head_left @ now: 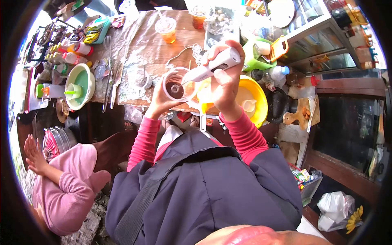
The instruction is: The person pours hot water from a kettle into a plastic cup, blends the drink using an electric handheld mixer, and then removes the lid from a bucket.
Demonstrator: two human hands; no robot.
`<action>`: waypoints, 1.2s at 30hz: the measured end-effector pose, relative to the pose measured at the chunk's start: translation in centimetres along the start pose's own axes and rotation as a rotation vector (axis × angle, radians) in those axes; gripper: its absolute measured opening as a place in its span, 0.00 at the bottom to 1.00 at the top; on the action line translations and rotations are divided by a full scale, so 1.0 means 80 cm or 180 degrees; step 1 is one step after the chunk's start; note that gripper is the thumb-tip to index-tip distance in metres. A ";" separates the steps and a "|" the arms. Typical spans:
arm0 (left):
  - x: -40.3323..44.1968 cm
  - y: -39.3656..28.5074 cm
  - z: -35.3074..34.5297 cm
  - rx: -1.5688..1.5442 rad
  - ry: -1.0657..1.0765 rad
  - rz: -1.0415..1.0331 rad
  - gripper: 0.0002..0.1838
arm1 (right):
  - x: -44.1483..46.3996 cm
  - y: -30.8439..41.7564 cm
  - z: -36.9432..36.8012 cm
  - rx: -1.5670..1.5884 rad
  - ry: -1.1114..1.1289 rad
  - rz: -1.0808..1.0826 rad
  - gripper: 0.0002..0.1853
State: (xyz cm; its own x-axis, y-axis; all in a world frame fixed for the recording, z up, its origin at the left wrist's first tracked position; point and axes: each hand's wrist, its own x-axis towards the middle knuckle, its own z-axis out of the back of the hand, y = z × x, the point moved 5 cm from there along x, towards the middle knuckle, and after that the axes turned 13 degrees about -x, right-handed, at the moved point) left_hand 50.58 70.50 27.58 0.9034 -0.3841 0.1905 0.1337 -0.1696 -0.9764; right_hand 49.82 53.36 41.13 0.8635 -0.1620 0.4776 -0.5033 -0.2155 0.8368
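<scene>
My left hand (pixel 160 100) is wrapped round a clear plastic cup (pixel 166 86) at the table's near edge, with brown liquid inside it. My right hand (pixel 228 90) grips a white handheld milk frother (pixel 222 62), tilted down to the left. The frother's thin shaft reaches into the cup, and its whisk end sits at the liquid. Below my right hand, a white-handled utensil (pixel 203 121) with a yellow-orange part shows partly. To the right stands a yellow basin (pixel 262 107) with a pale scoop (pixel 248 106) inside.
The wooden table (pixel 139 38) holds an iced drink cup (pixel 166 30), a darker drink (pixel 198 17) and tongs (pixel 109 77). A green-lined basin (pixel 81 83) stands left, a green container (pixel 257 57) right. A person in a pink sleeve (pixel 73 192) sits at lower left. A glass cabinet (pixel 322 49) borders the right.
</scene>
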 end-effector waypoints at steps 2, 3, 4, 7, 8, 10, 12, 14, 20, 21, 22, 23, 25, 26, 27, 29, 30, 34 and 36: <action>0.002 0.006 -0.003 0.0032 -0.0131 -0.0013 0.49 | 0.002 -0.006 0.008 0.0022 0.0003 0.0009 0.33; 0.003 0.006 -0.005 0.0077 -0.0129 -0.0016 0.49 | 0.004 -0.007 0.015 0.0046 -0.0110 0.0019 0.33; 0.004 0.006 -0.006 0.0123 -0.0136 -0.0020 0.49 | 0.008 -0.007 0.022 0.0074 -0.0217 0.0028 0.32; 0.005 0.011 -0.009 0.0103 -0.0246 -0.0118 0.49 | 0.028 0.010 0.065 0.0365 -0.0833 -0.0165 0.30; 0.006 0.013 -0.009 0.0190 -0.0283 -0.0144 0.49 | 0.040 0.026 0.086 0.0145 -0.0948 0.0071 0.29; 0.008 0.011 -0.010 0.0112 -0.0268 -0.0125 0.49 | 0.075 0.070 0.133 -0.0738 -0.0842 0.0474 0.27; 0.008 0.011 -0.010 0.0031 -0.0263 -0.0111 0.49 | 0.113 0.109 0.173 -0.1649 -0.0629 0.0576 0.24; 0.005 0.013 -0.007 -0.0236 -0.0344 -0.0118 0.49 | 0.139 0.114 0.211 -0.3274 -0.0180 0.0181 0.32; -0.003 0.006 -0.011 -0.0220 -0.0425 -0.0224 0.48 | 0.143 -0.022 0.286 -0.5814 0.2077 -0.1210 0.19; -0.005 0.006 -0.009 -0.0233 -0.0483 -0.0183 0.48 | 0.137 -0.037 0.297 -0.5816 0.2082 -0.1210 0.19; -0.007 0.007 -0.008 -0.0241 -0.0545 -0.0144 0.48 | 0.123 -0.065 0.310 -0.5913 0.2683 -0.0691 0.18; -0.008 0.007 -0.009 -0.0235 -0.0557 -0.0138 0.48 | 0.107 -0.088 0.319 -0.5951 0.3283 -0.0152 0.17; -0.016 0.006 -0.007 -0.0303 -0.0603 -0.0114 0.49 | 0.093 -0.115 0.334 -0.5762 0.2859 -0.0132 0.17; -0.020 0.009 -0.002 -0.0220 -0.0583 -0.0114 0.50 | 0.094 -0.125 0.337 -0.5558 0.2442 -0.0120 0.18; -0.024 0.007 0.001 -0.0273 -0.0619 -0.0080 0.50 | 0.094 -0.126 0.331 -0.5935 0.2480 -0.0210 0.18; -0.032 0.004 0.004 -0.0275 -0.0679 -0.0077 0.50 | 0.101 -0.126 0.324 -0.6018 0.2828 -0.0926 0.22; -0.036 0.002 0.005 -0.0373 -0.0732 -0.0094 0.49 | 0.099 -0.141 0.338 -0.6363 0.3165 -0.0392 0.27; -0.051 -0.003 0.013 -0.0239 -0.0753 0.0005 0.50 | 0.099 -0.174 0.368 -0.6290 0.3692 -0.0646 0.41; -0.061 -0.008 0.021 -0.0137 -0.0945 -0.0089 0.45 | 0.095 -0.183 0.377 -0.6554 0.4163 -0.1298 0.50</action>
State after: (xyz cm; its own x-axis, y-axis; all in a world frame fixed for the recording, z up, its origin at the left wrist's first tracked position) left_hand 46.76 73.99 27.11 0.9801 -0.0975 0.1729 0.1486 -0.2172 -0.9647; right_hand 62.79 26.25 24.44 0.8402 0.1977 -0.5050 -0.4246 0.8191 -0.3858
